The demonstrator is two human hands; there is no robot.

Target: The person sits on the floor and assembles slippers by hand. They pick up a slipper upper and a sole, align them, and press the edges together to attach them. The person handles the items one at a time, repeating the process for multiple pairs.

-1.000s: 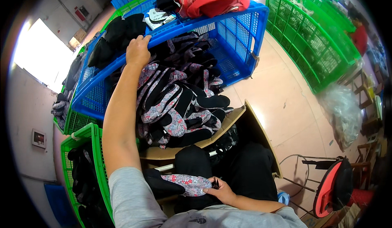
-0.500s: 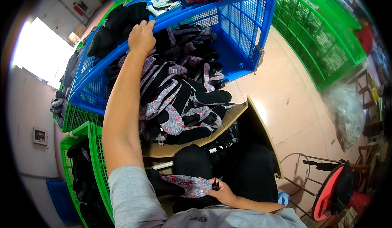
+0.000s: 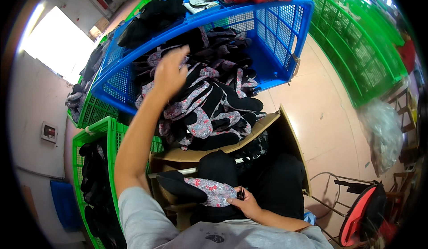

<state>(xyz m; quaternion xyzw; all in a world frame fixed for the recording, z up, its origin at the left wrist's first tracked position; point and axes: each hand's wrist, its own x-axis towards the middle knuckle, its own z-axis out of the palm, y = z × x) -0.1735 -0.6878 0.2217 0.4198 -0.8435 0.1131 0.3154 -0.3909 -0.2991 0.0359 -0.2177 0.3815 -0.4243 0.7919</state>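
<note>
Head view: left hand (image 3: 170, 72) hovers open-fingered above the floral shoe uppers (image 3: 200, 110) heaped in the blue crate (image 3: 267, 30); right hand (image 3: 245, 202) pinches one floral upper (image 3: 211, 191) on the lap.

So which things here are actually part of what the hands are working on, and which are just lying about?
In use:
- left hand over the heap of black and floral fabric slippers
- right hand on one floral slipper piece
- blue plastic crate

Lying about:
- green plastic crates
- red stool
- clear plastic bag
</note>
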